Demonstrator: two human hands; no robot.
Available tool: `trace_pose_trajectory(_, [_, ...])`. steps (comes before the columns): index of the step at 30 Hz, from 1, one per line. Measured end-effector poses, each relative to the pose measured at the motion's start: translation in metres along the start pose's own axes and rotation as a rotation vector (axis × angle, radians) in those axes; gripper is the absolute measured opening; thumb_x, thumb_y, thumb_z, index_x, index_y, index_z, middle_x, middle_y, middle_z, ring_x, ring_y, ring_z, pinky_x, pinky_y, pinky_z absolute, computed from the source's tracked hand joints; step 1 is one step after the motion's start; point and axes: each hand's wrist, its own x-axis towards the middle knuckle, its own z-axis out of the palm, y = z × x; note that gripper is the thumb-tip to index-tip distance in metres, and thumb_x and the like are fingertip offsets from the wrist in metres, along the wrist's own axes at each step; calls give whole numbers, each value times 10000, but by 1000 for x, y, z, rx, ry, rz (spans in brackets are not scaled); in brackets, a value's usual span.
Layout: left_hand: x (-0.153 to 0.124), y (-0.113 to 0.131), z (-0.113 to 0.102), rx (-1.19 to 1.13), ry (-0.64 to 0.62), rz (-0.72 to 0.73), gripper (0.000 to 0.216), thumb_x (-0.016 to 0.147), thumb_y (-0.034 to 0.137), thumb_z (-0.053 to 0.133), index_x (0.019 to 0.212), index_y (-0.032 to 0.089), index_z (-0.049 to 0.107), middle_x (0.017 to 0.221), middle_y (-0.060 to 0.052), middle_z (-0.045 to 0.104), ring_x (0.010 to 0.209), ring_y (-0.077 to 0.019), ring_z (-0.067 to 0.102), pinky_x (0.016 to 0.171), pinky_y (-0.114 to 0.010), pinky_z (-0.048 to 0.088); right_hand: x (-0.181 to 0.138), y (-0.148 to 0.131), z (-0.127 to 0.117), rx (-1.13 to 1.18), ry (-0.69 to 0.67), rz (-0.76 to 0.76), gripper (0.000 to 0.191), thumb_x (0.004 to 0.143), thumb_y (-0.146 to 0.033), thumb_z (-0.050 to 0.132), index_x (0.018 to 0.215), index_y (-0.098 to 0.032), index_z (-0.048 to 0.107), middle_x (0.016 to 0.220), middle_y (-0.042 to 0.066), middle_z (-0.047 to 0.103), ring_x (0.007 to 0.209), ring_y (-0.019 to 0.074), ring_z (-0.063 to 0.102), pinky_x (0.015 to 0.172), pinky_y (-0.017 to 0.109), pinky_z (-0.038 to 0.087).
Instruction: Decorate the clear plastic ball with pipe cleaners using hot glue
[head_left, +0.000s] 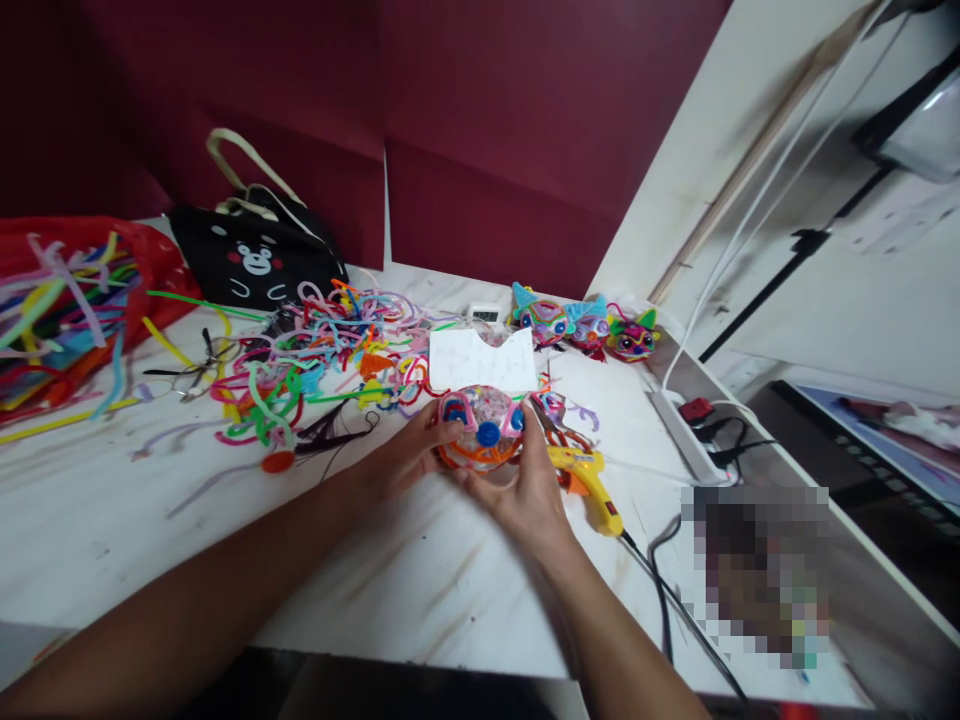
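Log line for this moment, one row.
left hand: holds craft face | right hand: holds same | glue gun: beside right hand | white card: behind craft face

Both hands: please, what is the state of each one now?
Left hand: holding the craft face, left side.
Right hand: holding its right side.

No readable text, small white digital display (485, 315) too tiny, marks on white card (476, 366) unclear
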Motion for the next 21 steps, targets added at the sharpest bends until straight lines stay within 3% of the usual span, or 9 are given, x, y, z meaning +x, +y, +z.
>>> trace_pose_trajectory(5, [-2, 7, 3, 109, 55, -61, 577, 835, 442, 739, 1331, 200, 570, 1227, -135, 715, 1073, -303, 707, 863, -393, 579, 4, 2, -4, 16, -42, 3, 989, 680, -441, 777, 1483, -49, 352, 1323, 235, 599, 1227, 338, 608, 1007, 462, 525])
trace_pose_trajectory(13, [-5, 18, 5, 255, 89, -123, 478, 828, 480, 729, 1215, 205, 673, 1090, -87, 763, 1010, -265, 705, 882, -352, 532, 4, 3, -1, -19, -41, 4, 896, 668, -448, 772, 1428, -123, 427, 1241, 185, 664, 1120, 349, 663, 880, 490, 580])
trace_pose_trajectory(17, [-11, 13, -12, 315, 119, -159, 433, 771, 510, 768, 1025, 161, 733, 763, -44, 733, 697, -206, 659, 691, -317, 504, -1, 1, 3, -59, -57, -1, 930, 632, -406, 801, 1424, -69, 451, 1231, 236, 652, 1149, 398, 647, 898, 492, 566])
trace_pose_trajectory(21, [-16, 9, -26, 348, 153, -151, 387, 768, 484, 772, 987, 166, 735, 682, -20, 683, 607, -170, 586, 573, -277, 414, -4, -1, 6, -110, -57, -38, 945, 658, -416, 777, 1460, -88, 398, 1173, 211, 671, 1107, 380, 663, 893, 497, 569])
